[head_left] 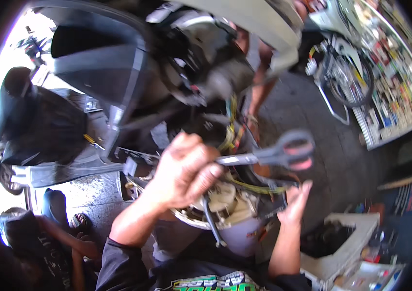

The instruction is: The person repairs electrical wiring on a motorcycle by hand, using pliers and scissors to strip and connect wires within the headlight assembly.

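My left hand (181, 169) is closed round the blade end of a pair of scissors (274, 156). Their dark handles, with reddish loops, point right and are blurred. Lower right, my right hand (293, 201) has its thumb raised; its fingers, partly hidden, seem closed on a bundle of wires (259, 189) with yellow-green strands. Under both hands sits a cream-coloured scooter front part (230, 208) with a round housing, close to my lap. A dark lever (210, 220) sticks out of it toward me. More coloured wires (232, 131) rise into the scooter body behind.
A dark scooter body (99, 72) fills the upper left, with a seat (36, 121) and a yellow-handled screwdriver (92, 140). Another person's leg (261, 94) stands behind. Someone sits lower left (46, 247). A parts shelf (395, 82) and an open white box (356, 233) are at right.
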A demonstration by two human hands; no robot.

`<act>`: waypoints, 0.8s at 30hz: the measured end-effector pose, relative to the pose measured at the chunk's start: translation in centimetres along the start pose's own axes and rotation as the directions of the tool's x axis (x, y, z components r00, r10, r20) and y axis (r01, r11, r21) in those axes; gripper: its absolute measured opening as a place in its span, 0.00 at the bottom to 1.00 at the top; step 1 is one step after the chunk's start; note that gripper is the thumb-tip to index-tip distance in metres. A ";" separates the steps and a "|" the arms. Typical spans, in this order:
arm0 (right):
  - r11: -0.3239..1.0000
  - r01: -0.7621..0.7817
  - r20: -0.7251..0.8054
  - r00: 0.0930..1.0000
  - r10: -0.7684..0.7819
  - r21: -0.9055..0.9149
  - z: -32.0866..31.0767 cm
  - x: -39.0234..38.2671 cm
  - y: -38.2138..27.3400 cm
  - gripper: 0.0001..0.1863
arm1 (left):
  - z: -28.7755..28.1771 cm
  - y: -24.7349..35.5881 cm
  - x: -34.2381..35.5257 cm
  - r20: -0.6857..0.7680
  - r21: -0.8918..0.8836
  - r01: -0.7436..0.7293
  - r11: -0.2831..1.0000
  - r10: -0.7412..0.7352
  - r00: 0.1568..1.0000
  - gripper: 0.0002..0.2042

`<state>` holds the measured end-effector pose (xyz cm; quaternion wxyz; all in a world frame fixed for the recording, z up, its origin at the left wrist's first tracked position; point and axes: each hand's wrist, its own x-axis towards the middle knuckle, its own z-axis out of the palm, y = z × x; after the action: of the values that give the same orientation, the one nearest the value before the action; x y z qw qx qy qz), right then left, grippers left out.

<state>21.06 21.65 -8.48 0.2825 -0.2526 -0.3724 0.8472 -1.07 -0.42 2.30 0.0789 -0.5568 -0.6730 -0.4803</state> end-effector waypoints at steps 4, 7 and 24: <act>0.957 0.124 0.065 0.992 -0.110 -0.262 -0.3 0.1 -0.7 0.42 | -0.6 0.3 0.3 0.043 0.020 -0.005 1.000 0.004 0.999 0.08; 0.962 0.161 0.084 0.986 -0.146 -0.221 -1.2 1.2 0.0 0.40 | -0.2 0.0 -0.3 -0.021 -0.009 -0.034 0.999 0.034 0.999 0.08; 0.956 -0.088 -0.157 0.986 0.045 -0.281 -2.2 5.5 -1.0 0.34 | 0.0 -0.8 -0.6 -0.088 -0.096 -0.140 0.985 0.132 0.987 0.10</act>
<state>18.86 26.90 -10.23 0.2411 -0.3661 -0.4604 0.7719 -1.46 -0.79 1.45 0.1103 -0.5850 -0.6043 -0.5295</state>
